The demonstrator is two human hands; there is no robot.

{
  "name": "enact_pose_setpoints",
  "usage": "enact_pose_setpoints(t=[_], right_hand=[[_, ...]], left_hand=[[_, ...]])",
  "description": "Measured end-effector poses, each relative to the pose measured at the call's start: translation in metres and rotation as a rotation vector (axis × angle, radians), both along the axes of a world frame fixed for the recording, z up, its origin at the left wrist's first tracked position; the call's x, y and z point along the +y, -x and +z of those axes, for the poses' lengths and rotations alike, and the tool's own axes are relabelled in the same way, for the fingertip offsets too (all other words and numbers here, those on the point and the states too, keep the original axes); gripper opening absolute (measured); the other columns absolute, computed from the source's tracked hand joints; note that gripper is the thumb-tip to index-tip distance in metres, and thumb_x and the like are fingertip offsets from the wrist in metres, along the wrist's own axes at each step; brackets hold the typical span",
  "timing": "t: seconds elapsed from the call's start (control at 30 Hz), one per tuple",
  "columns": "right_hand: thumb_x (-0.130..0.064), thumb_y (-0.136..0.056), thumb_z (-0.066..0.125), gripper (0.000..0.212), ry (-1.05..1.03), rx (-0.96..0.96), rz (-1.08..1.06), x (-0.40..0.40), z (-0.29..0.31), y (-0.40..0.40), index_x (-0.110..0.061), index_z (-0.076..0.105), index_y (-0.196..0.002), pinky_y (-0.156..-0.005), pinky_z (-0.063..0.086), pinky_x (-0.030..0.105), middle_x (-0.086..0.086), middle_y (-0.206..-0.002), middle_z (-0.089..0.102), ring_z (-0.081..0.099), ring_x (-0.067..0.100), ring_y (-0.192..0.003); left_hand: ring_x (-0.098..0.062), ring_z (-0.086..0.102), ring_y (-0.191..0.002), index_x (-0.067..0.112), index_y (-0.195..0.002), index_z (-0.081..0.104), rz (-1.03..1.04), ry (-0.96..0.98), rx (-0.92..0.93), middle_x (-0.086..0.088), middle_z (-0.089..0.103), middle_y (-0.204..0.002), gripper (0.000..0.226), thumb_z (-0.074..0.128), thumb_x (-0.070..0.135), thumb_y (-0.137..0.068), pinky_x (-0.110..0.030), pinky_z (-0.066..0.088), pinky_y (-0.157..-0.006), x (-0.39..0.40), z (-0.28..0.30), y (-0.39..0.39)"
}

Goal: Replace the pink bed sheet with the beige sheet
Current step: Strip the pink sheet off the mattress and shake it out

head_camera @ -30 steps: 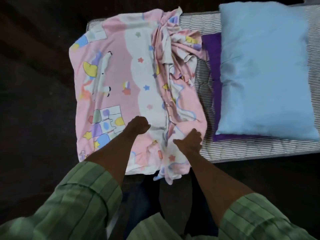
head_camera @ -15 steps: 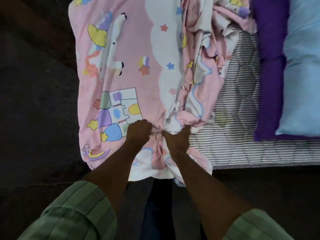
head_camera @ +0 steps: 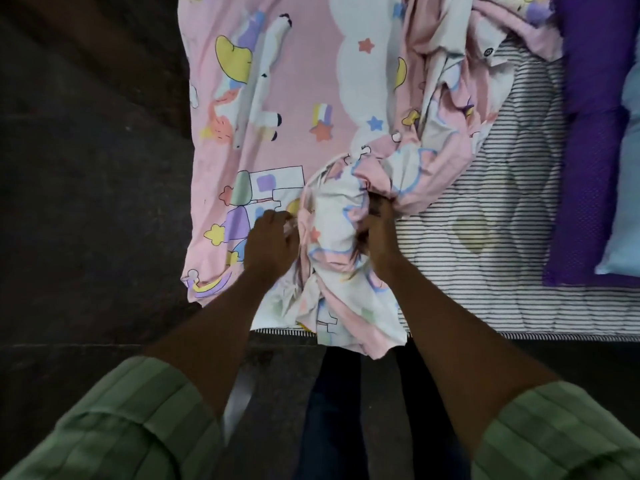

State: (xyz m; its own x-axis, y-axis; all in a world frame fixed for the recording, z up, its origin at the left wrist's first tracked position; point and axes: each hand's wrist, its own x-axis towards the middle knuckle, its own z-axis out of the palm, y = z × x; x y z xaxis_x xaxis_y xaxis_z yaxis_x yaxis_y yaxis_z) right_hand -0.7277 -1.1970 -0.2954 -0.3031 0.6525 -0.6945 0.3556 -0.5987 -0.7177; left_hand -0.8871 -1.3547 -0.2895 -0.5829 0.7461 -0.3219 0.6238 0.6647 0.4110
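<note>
- Left hand (head_camera: 272,242) and right hand (head_camera: 379,233) each grip a bunch of pink sheet (head_camera: 304,98) at frame centre.
- Striped mattress (head_camera: 485,258) lies bare at right.

Both sleeves (head_camera: 114,434) are pale green with darker green stripes, woven shirt fabric, rolled or pushed up with a thick folded cuff on each arm. Forearms are bare below the cuffs. Both hands (head_camera: 272,242) are bare, nothing on the wrists. Dark trousers (head_camera: 329,410), navy-looking, show between the arms. Feet not visible.
</note>
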Motion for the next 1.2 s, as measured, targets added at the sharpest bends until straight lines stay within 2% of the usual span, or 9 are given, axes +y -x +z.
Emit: enact_pose_setpoints(t=[0.1,0.2,0.37,0.47,0.57,0.7,0.9,1.07,1.2], right_hand=[[-0.01,-0.072,0.061,0.057,-0.113,-0.116,0.06,-0.002,-0.011,-0.032,-0.029,0.063,-0.126,-0.071,0.063,0.049,0.003,-0.108,0.075,0.073,0.024,-0.092],[0.002,-0.055,0.073,0.068,-0.208,-0.209,0.192,-0.002,0.002,-0.05,-0.012,0.061,-0.12,-0.066,0.055,0.021,-0.001,-0.102,0.074,0.068,-0.003,-0.082],[-0.012,-0.066,0.091,0.083,-0.52,-0.322,0.488,-0.009,-0.003,-0.061,-0.005,0.054,-0.14,-0.084,0.037,0.015,0.008,-0.126,0.069,0.061,0.015,-0.114],[-0.026,-0.066,0.092,0.063,-0.482,-0.445,0.484,-0.014,-0.004,-0.069,-0.012,0.064,-0.12,-0.072,0.039,0.029,0.008,-0.101,0.073,0.065,0.027,-0.1],[-0.016,-0.073,0.083,0.03,-0.431,-0.447,0.399,-0.008,-0.002,-0.079,-0.009,0.065,-0.095,-0.065,0.034,0.033,0.003,-0.082,0.065,0.065,0.034,-0.087],[-0.026,-0.084,0.064,0.022,-0.53,-0.446,0.354,-0.001,0.006,-0.096,-0.015,0.063,-0.104,-0.067,0.043,0.036,0.005,-0.086,0.071,0.066,0.034,-0.086],[-0.012,-0.096,0.052,0.08,-0.768,-0.574,0.665,-0.034,0.04,-0.105,-0.039,0.013,-0.161,-0.067,0.053,0.044,0.008,-0.1,0.067,0.063,0.034,-0.084],[0.0,-0.074,0.055,0.06,-0.918,-0.426,0.811,-0.077,0.058,-0.097,-0.025,0.069,-0.127,-0.069,0.055,0.041,0.009,-0.097,0.062,0.062,0.034,-0.089],[-0.021,-0.078,0.062,0.044,-0.797,-0.31,0.914,-0.104,0.062,-0.082,-0.013,0.068,-0.121,-0.083,0.054,0.043,0.012,-0.107,0.065,0.062,0.035,-0.1]], left_hand=[[-0.028,0.054,-0.11,0.011,-0.128,0.055,-0.068,-0.158,0.114,-0.006,0.056,-0.122,0.05,0.062,0.047,-0.094,-0.043,0.043,-0.087,-0.023,0.012,-0.03],[-0.031,0.053,-0.111,0.014,-0.118,0.056,-0.391,-0.208,0.132,-0.006,0.055,-0.121,0.06,0.068,0.063,-0.084,-0.045,0.04,-0.087,-0.041,0.018,-0.051],[-0.035,0.053,-0.113,0.017,-0.121,0.059,-0.602,-0.013,0.1,-0.01,0.055,-0.128,0.059,0.063,0.058,-0.079,-0.045,0.039,-0.086,-0.061,0.001,-0.059],[-0.041,0.061,-0.101,0.016,-0.115,0.058,-0.503,-0.075,0.062,-0.015,0.058,-0.116,0.042,0.05,0.012,-0.074,-0.046,0.044,-0.075,-0.056,0.0,-0.054],[-0.033,0.066,-0.104,0.014,-0.114,0.067,-0.048,-0.164,-0.045,-0.011,0.066,-0.113,0.05,0.061,-0.009,-0.07,-0.043,0.053,-0.081,-0.043,0.007,-0.04],[-0.031,0.063,-0.1,0.014,-0.115,0.059,0.391,-0.248,0.075,-0.008,0.063,-0.109,0.03,0.052,0.006,-0.086,-0.044,0.049,-0.08,-0.02,0.015,-0.016],[-0.038,0.057,-0.099,0.016,-0.11,0.061,0.159,0.046,0.199,-0.01,0.062,-0.105,0.033,0.066,0.031,-0.081,-0.045,0.04,-0.08,-0.024,0.035,-0.035],[-0.033,0.061,-0.094,0.015,-0.103,0.062,0.274,-0.09,0.006,-0.006,0.066,-0.097,0.025,0.06,0.031,-0.084,-0.038,0.045,-0.077,-0.021,0.057,-0.072],[-0.02,0.068,-0.09,0.017,-0.1,0.068,0.41,-0.21,-0.291,0.002,0.074,-0.092,0.03,0.048,0.04,-0.102,-0.034,0.049,-0.077,-0.01,0.076,-0.087]])
